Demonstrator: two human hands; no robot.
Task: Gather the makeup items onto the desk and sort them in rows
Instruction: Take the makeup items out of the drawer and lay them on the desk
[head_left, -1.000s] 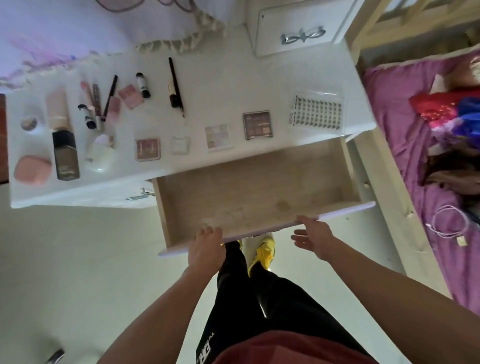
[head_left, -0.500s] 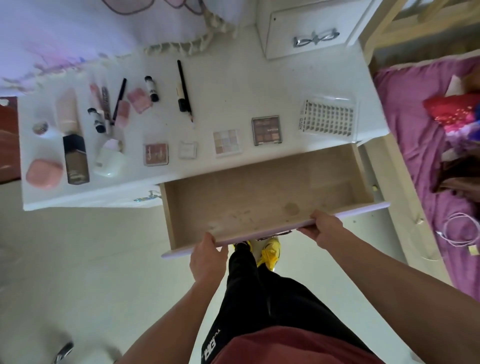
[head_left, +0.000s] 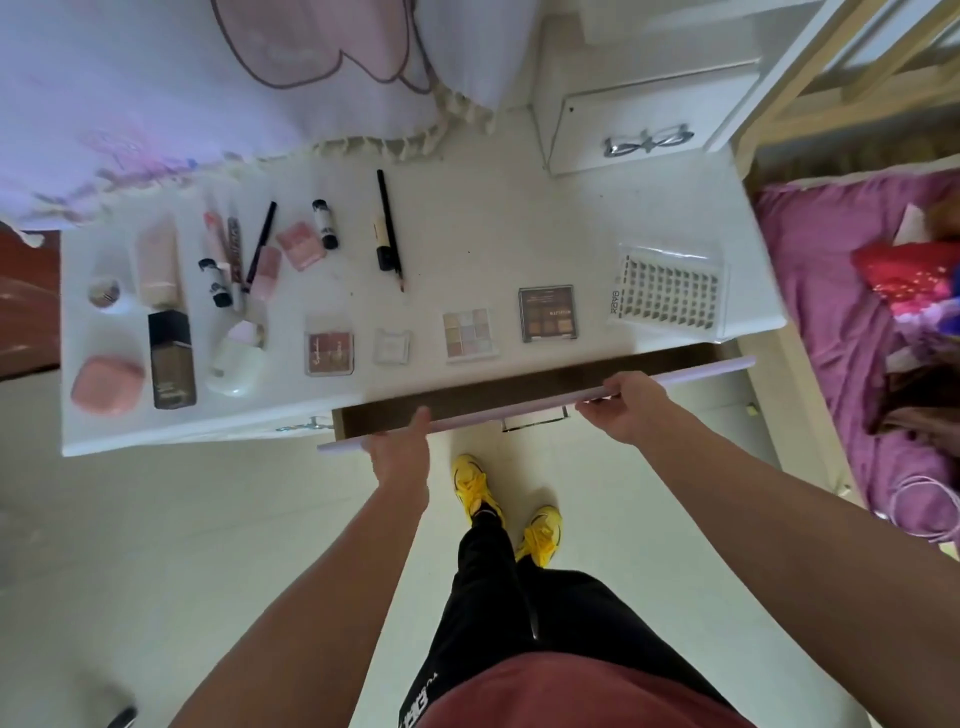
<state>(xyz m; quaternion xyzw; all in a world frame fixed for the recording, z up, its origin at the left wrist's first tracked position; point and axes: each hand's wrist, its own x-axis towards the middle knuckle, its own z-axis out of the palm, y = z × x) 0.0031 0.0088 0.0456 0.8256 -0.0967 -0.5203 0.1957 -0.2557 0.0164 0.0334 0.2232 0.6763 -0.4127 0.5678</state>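
On the white desk (head_left: 493, 228), four eyeshadow palettes (head_left: 470, 334) lie in a row along the front edge, and a clear lash tray (head_left: 667, 293) sits at their right end. Pencils (head_left: 389, 228), tubes and lipsticks (head_left: 228, 260) lie farther back. A dark foundation bottle (head_left: 171, 358), a pink sponge case (head_left: 106, 384) and a white egg-shaped case (head_left: 234, 364) sit at the left. Only a narrow strip of the drawer (head_left: 519, 410) shows. My left hand (head_left: 400, 449) and my right hand (head_left: 628, 408) both hold its pale front panel.
A small white cabinet (head_left: 644, 124) with a bow handle stands at the desk's back right. A fringed lilac cloth (head_left: 208, 104) hangs over the back left. A bed with a purple sheet (head_left: 831, 322) is close on the right. My feet in yellow shoes (head_left: 475, 486) stand on the pale floor below the drawer.
The drawer has slid most of the way into the desk, pushed by both hands on its front. The view has shifted back and down.
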